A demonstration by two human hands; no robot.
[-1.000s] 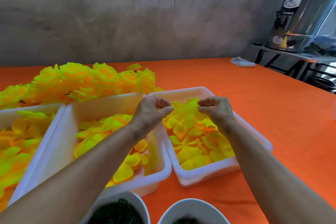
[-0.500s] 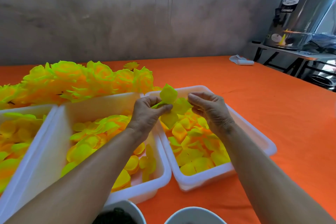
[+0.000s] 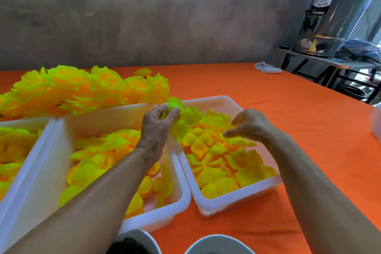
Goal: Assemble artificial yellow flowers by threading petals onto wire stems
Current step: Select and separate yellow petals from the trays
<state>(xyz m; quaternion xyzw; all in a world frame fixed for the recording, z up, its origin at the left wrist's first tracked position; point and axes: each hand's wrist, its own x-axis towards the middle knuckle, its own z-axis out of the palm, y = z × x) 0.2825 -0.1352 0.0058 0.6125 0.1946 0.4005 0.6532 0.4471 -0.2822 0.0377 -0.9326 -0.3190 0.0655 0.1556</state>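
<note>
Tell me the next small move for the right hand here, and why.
Probably pinch one petal from the right tub and bring it to the left hand. The left hand already grips a partly built flower above the tubs, while the right hand hovers over the loose petals, fingers reaching down; whether it already touches one is unclear.

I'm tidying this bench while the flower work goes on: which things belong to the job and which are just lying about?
Job:
left hand pinching a petal cluster
right hand over the right petal tray
middle petal tray
finished flowers

Lying about:
white cloth
steel urn
</note>
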